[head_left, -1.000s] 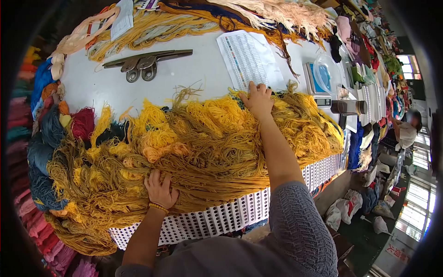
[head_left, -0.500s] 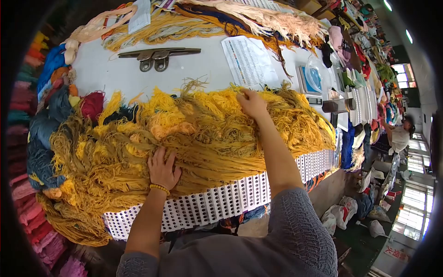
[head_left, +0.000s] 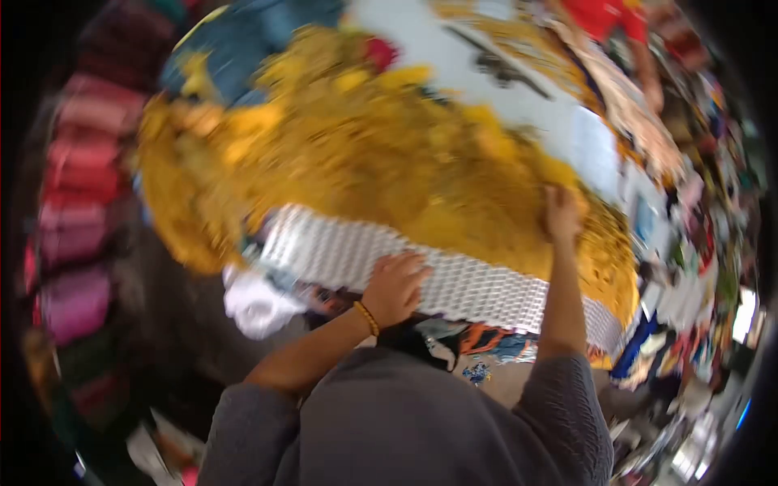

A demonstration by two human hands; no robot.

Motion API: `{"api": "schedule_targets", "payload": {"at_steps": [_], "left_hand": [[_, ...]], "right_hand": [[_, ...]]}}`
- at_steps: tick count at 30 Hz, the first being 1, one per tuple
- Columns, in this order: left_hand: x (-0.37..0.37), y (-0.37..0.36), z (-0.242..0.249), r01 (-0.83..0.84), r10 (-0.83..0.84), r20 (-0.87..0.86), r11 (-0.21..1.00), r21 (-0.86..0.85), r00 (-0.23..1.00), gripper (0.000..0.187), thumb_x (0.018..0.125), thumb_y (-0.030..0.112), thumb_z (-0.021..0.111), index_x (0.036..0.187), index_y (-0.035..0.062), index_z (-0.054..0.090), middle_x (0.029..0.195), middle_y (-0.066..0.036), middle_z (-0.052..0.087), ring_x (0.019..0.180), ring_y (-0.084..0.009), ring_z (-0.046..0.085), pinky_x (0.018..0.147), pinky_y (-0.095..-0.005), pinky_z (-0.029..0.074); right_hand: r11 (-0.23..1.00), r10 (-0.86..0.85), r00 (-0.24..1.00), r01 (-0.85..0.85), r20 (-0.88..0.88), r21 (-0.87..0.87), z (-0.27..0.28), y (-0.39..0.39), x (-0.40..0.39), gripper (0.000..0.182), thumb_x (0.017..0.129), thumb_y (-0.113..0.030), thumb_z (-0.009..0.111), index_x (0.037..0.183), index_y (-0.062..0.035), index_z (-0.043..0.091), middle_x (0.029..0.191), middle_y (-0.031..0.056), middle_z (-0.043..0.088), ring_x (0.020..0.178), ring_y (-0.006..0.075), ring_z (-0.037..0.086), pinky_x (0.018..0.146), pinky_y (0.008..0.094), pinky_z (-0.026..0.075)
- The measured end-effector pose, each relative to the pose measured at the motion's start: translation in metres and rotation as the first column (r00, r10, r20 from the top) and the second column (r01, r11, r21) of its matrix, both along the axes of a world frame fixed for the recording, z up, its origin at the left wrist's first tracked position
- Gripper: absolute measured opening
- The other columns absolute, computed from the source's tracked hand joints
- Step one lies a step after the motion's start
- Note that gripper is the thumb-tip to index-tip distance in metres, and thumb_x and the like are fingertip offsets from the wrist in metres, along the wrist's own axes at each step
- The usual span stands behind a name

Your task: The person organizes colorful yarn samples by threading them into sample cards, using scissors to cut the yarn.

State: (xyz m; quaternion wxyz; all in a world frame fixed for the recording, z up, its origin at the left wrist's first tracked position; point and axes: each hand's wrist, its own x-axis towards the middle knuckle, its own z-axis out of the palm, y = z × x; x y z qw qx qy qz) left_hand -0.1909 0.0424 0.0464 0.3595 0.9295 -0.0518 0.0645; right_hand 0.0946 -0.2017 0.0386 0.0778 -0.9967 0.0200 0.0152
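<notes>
A broad heap of mustard-yellow and olive yarn (head_left: 438, 174) spreads across the table. White strips with rows of holes (head_left: 478, 285) run along its near side. My left hand (head_left: 395, 287), with a beaded bracelet at the wrist, rests over these strips, fingers outstretched and nothing visible in them. Farther right, my right hand (head_left: 563, 212) is at the yarn heap; motion blur hides whether its fingers grip any strands.
Blue-grey yarn (head_left: 243, 49) lies at the far left of the table. A dark metal clip (head_left: 498, 65) and a white paper sheet (head_left: 596, 146) are beyond the heap. Red and pink bundles (head_left: 85, 154) are stacked to the left. A person's red-sleeved arm (head_left: 640, 61) shows at the far side.
My view has swung toward the left and blurred. My left hand has moved off the yarn onto the holed strips. My right hand is still at the yarn.
</notes>
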Motion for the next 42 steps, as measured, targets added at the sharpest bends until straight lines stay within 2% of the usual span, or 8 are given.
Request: {"api": "schedule_targets", "payload": {"at_steps": [6,11,19,28,35,38,40,42], "left_hand": [[-0.221,0.067,-0.04,-0.36,0.332,-0.188,0.921,-0.148,0.925,0.019,0.075,0.011,0.056,0.094,0.0051,0.058,0.087,-0.011,0.059,0.085,-0.0296,0.055,0.074,-0.0392,0.042],[-0.401,0.108,-0.119,-0.767,0.577,-0.628,0.639,-0.051,0.522,0.02,0.076,0.016,0.049,0.09,0.0083,0.061,0.083,-0.014,0.062,0.081,-0.0319,0.058,0.07,-0.0422,0.046],[-0.573,0.168,-0.276,-0.962,0.434,-0.887,0.135,0.235,-0.156,0.031,0.074,0.024,0.051,0.1,0.0096,0.058,0.095,-0.013,0.061,0.092,-0.0313,0.057,0.083,-0.0389,0.045],[-0.592,0.245,-0.385,-0.881,0.569,-0.69,-0.147,0.449,-0.447,0.091,0.06,0.029,0.069,0.133,0.0084,0.02,0.128,-0.02,0.034,0.116,-0.0353,0.037,0.097,-0.0399,0.033],[-0.573,0.321,-0.444,-0.837,0.539,-0.705,0.003,0.548,-0.46,0.112,0.057,0.035,0.076,0.138,0.0176,0.003,0.142,-0.012,0.013,0.127,-0.0313,0.025,0.1,-0.0447,0.027],[-0.57,0.347,-0.467,-0.855,0.524,-0.754,0.088,0.511,-0.397,0.097,0.065,0.029,0.069,0.138,0.0159,0.006,0.13,-0.016,0.039,0.122,-0.0295,0.036,0.099,-0.0467,0.026],[-0.572,0.364,-0.491,-0.913,0.484,-0.798,-0.005,0.408,-0.359,0.063,0.07,0.022,0.057,0.127,0.0106,0.035,0.103,-0.019,0.058,0.101,-0.0346,0.053,0.091,-0.043,0.037],[-0.567,0.369,-0.497,-0.945,0.649,-0.689,-0.177,0.275,-0.322,0.043,0.069,0.021,0.054,0.11,0.0051,0.054,0.097,-0.022,0.059,0.093,-0.0385,0.056,0.08,-0.039,0.045]], "right_hand": [[0.716,0.431,0.706,-0.647,0.562,0.265,0.073,0.153,-0.148,0.019,0.078,-0.005,0.057,0.097,0.0,0.056,0.095,0.0134,0.058,0.089,0.0256,0.055,0.078,0.0323,0.043],[0.545,0.736,0.643,-0.375,-0.213,0.75,0.03,0.282,-0.361,0.01,0.08,-0.007,0.056,0.089,-0.0045,0.059,0.079,0.008,0.058,0.07,0.0158,0.056,0.061,0.0262,0.045],[0.194,0.871,-0.248,-0.617,-0.423,0.763,-0.177,0.421,-0.595,0.026,0.077,-0.02,0.057,0.1,-0.0085,0.056,0.094,0.0124,0.057,0.083,0.0279,0.059,0.07,0.0396,0.047],[0.406,0.728,0.416,-0.902,-0.545,-0.147,-0.364,0.517,-0.593,0.083,0.068,-0.026,0.066,0.136,-0.028,0.017,0.142,0.0093,0.013,0.13,0.0276,0.014,0.092,0.0635,0.025],[0.522,0.844,0.523,-0.749,-0.121,0.408,-0.456,0.532,-0.489,0.016,0.078,-0.018,0.052,0.09,-0.0075,0.052,0.088,0.0143,0.053,0.084,0.0307,0.049,0.074,0.0391,0.042],[0.546,0.836,0.514,-0.746,-0.192,0.381,-0.436,0.572,-0.437,0.017,0.079,-0.018,0.052,0.085,-0.0024,0.051,0.08,0.0162,0.054,0.074,0.0342,0.051,0.068,0.0383,0.043],[0.671,0.74,0.643,-0.69,-0.198,0.27,-0.389,0.6,-0.451,0.02,0.079,-0.018,0.054,0.088,-0.0007,0.051,0.083,0.0184,0.054,0.077,0.0355,0.052,0.07,0.0382,0.043],[0.389,0.865,0.488,-0.8,0.119,0.456,-0.369,0.592,-0.492,0.022,0.079,-0.016,0.053,0.093,0.0004,0.052,0.09,0.0198,0.056,0.085,0.0324,0.055,0.074,0.0378,0.044]]}}
